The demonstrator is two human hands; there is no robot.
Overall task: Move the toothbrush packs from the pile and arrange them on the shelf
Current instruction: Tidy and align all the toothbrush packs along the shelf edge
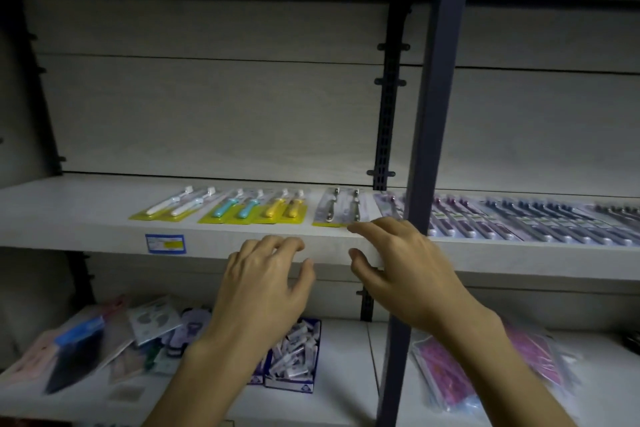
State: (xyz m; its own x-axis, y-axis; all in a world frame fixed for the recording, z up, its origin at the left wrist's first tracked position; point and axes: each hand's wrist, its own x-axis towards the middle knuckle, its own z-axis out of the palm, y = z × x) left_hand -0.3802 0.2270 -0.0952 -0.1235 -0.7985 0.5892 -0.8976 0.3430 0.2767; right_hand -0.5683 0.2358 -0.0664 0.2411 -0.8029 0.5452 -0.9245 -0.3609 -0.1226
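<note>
Toothbrush packs (249, 208): flat row, yellow-backed | left hand (263, 288): loosely curled, empty | right hand (398, 274): likewise

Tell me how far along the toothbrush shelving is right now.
Well along, it seems. A row of toothbrush packs already lies flat along the upper shelf, carrying on to the dark packs past the post. Neither the left hand nor the right hand holds anything; the right hand's fingertips are at the grey pack. The shelf's left end is bare. Purple packs wait below.
</note>
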